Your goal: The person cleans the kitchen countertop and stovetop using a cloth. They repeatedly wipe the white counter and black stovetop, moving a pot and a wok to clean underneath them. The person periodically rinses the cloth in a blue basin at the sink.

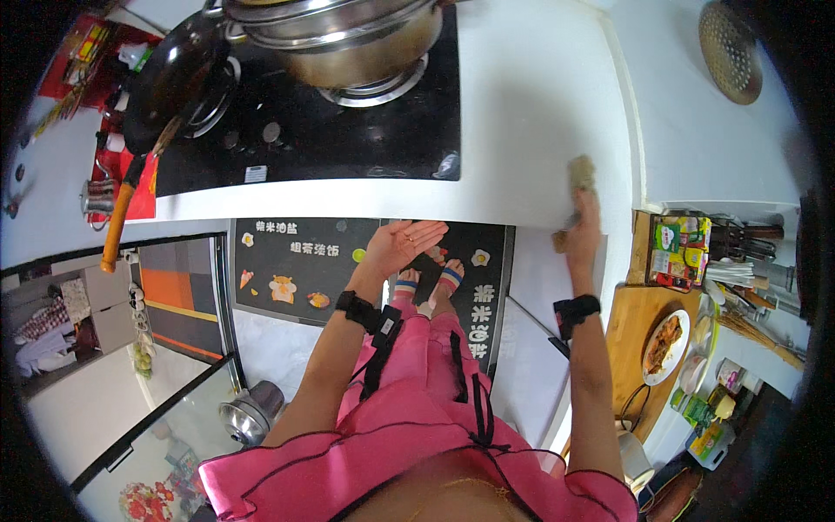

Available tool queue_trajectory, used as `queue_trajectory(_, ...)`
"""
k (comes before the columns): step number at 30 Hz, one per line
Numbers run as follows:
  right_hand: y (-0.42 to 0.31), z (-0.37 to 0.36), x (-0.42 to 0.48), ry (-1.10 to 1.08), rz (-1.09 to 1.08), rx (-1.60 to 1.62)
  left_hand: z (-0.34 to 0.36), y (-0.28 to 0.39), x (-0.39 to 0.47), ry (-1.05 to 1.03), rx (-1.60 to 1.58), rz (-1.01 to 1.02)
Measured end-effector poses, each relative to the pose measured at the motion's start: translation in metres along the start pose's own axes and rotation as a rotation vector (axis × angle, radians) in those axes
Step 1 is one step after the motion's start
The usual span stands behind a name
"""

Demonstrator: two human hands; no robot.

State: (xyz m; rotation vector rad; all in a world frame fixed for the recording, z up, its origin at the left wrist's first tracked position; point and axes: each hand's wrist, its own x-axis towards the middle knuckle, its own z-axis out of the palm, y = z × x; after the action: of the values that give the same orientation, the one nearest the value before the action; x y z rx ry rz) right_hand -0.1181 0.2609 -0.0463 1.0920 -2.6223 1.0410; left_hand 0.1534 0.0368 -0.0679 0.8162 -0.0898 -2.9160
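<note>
My right hand (585,225) grips a brownish cloth (582,172), blurred, at the front right of the white countertop (528,137). A bit of the same brownish stuff sticks out on the near side of the fingers. My left hand (406,246) holds nothing; its palm is turned up and its fingers are stretched out, just short of the counter's front edge. Beyond the hands lies a black glass gas hob (313,143). A steel steamer pot (352,55) stands on its right burner, and a black wok (176,85) with a wooden handle rests on the left.
To the right, a wooden cutting board (629,339) carries a white plate of cooked food (665,346). Seasoning packets (678,251) stand beside it. A perforated skimmer (730,52) hangs on the wall. Dark printed mats (293,267) cover the floor; a steel bin (251,414) is at left.
</note>
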Motion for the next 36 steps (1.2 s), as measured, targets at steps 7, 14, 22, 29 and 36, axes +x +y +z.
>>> queue_trajectory(7, -0.163, 0.091, -0.047, -0.170, -0.163, 0.017, -0.033, 0.052, -0.030, -0.045, -0.079, -0.042)
queue_trajectory(14, -0.292, 0.182, -0.059, -0.224, -0.238, 0.245, -0.054, 0.113, -0.072, 0.136, 0.115, 0.005)
queue_trajectory(22, -0.336, 0.166, -0.065, -0.366, 0.096, 0.764, -0.113, 0.140, -0.076, 0.130, 0.307, -0.015)
queue_trajectory(29, -0.284, 0.021, -0.200, -0.051, 0.421, 1.049, -0.083, 0.021, -0.077, -0.213, 0.247, -0.470)
queue_trajectory(36, -0.289, -0.158, -0.460, 0.585, 0.754, 0.861, -0.017, -0.239, -0.162, -0.244, 0.789, -0.861)
